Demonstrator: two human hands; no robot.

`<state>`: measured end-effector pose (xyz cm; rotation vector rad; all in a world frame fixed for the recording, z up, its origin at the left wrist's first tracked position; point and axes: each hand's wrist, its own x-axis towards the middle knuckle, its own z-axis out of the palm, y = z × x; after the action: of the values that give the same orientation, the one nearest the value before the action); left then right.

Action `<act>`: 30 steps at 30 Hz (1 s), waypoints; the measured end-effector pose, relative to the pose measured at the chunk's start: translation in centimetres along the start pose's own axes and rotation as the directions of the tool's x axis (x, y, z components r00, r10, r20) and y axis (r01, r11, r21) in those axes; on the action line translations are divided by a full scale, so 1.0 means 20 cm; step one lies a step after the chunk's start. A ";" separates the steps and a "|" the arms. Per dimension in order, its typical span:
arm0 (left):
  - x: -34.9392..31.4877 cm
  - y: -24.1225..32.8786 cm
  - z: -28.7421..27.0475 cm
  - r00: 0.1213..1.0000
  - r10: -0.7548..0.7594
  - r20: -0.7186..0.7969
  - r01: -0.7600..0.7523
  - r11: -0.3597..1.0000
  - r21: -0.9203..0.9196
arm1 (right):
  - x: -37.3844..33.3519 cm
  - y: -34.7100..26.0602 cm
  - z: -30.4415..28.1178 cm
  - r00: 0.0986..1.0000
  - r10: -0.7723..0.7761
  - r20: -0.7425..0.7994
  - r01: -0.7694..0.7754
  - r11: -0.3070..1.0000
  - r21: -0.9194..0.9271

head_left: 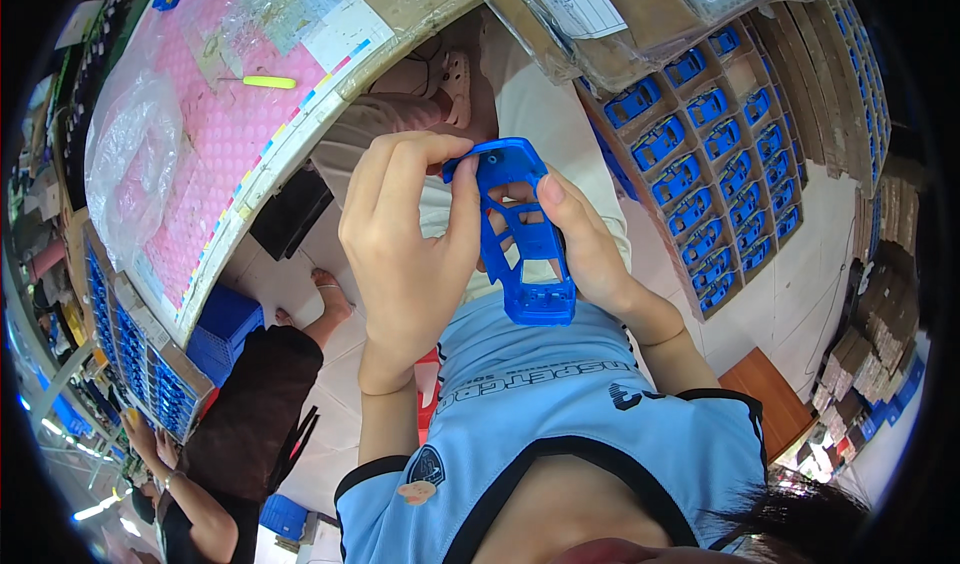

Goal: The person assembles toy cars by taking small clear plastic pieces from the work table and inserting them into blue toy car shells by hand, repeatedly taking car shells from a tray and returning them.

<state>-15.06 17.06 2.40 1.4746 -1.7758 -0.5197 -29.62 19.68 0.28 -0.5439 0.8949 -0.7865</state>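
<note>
Between my hands, in front of my body, is a blue plastic toy car body shell (527, 299), tilted so that its window openings face up at me. My left hand (408, 229) pinches the shell's far left corner between thumb and fingers. Along the shell's right edge, my right hand (590, 239) grips it with the thumb on top; its other fingers are mostly hidden beneath the shell.
On the left, a pink-covered table (215, 129) bears a yellow-handled screwdriver (268, 82) and clear plastic bags (135, 164). Divided cardboard trays (640, 179) of blue car shells stand at right. A blue crate (225, 324) sits below the table; another person (215, 504) works at lower left.
</note>
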 end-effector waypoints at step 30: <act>-0.04 -0.13 0.02 0.919 -0.257 0.300 0.372 0.818 -0.439 | 0.01 0.02 -0.05 0.995 -0.099 0.030 0.091 0.976 0.196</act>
<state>-13.61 17.10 -0.04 1.3798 -1.4074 -1.2610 -30.19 19.63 -0.61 -0.4310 0.7497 -0.9358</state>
